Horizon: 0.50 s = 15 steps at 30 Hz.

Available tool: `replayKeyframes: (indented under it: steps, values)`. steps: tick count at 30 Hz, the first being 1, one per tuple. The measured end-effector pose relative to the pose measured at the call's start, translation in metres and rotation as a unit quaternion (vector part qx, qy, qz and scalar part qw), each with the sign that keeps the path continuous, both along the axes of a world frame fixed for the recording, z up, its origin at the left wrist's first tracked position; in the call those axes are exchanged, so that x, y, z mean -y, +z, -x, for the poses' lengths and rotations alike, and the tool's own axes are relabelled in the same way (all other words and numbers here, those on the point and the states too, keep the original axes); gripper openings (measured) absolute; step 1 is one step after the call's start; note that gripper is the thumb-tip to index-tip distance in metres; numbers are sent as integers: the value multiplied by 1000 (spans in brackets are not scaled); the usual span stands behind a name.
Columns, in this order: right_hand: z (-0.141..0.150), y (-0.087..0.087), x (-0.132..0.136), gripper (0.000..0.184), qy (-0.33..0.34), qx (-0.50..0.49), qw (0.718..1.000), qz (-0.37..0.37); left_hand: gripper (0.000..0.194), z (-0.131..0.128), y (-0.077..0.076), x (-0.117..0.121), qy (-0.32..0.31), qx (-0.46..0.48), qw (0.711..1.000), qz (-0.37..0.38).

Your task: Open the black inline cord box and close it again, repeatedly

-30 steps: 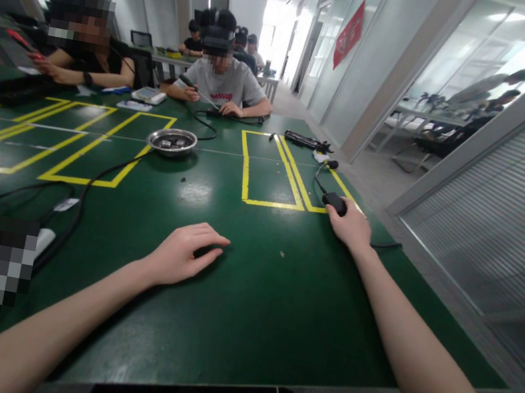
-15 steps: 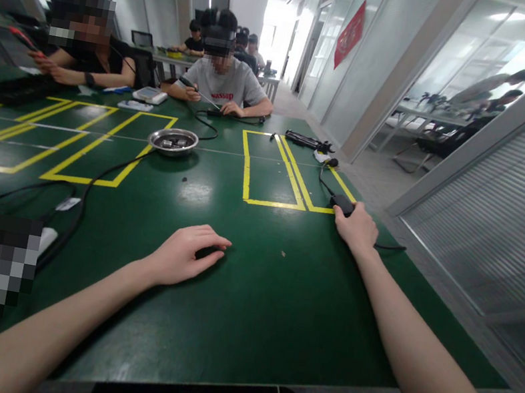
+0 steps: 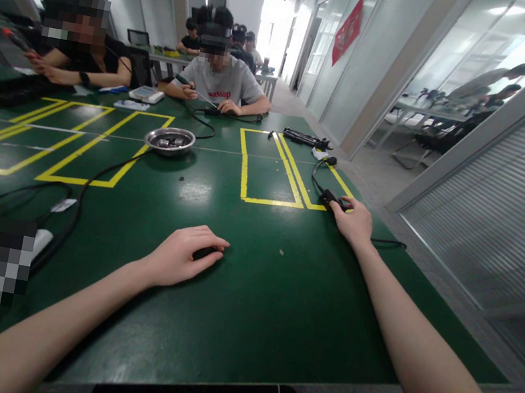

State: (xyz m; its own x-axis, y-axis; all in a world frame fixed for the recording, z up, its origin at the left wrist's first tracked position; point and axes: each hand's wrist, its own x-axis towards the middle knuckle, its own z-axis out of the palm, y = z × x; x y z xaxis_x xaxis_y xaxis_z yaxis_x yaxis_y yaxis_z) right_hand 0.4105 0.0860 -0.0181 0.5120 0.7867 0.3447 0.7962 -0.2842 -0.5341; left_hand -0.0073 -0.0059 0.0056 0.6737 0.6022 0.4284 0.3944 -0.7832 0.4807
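Note:
Near the table's right edge my right hand grips a small black corded box, thumb on its near side and fingers at its far side. The box's exact kind is unclear; a thin black cable runs from it to a dark rounded end piece. My left hand rests palm down on the green tabletop. Its fingers are bent together and the thumb stands apart, with nothing visible in it.
A steel bowl with small metal parts stands left of middle. Yellow tape rectangles mark the table. A folded black tripod-like item lies at the back right. Two people sit opposite, one with a screwdriver. A black cable crosses the left.
My right hand first slid slightly right with the black box, then came back left, and its fingers shifted on the box. The left hand has stayed in place.

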Motion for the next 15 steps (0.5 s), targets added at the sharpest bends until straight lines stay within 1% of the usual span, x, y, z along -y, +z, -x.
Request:
replayKeyframes:
  steps: [3,8,13,15]
  values:
    - [-2,1,0,44,-19,-31,999,-6,20,0,1,0,-1,-3,1000,1]
    - [-5,1,0,53,-31,-38,999,5,20,0,0,0,-1,-1,1000,0]
    - [-5,-3,-4,48,-43,-22,999,3,20,0,1,1,0,-3,1000,2]
    - [-4,-4,-4,50,-48,-17,999,2,21,0,2,1,2,-4,1000,3]
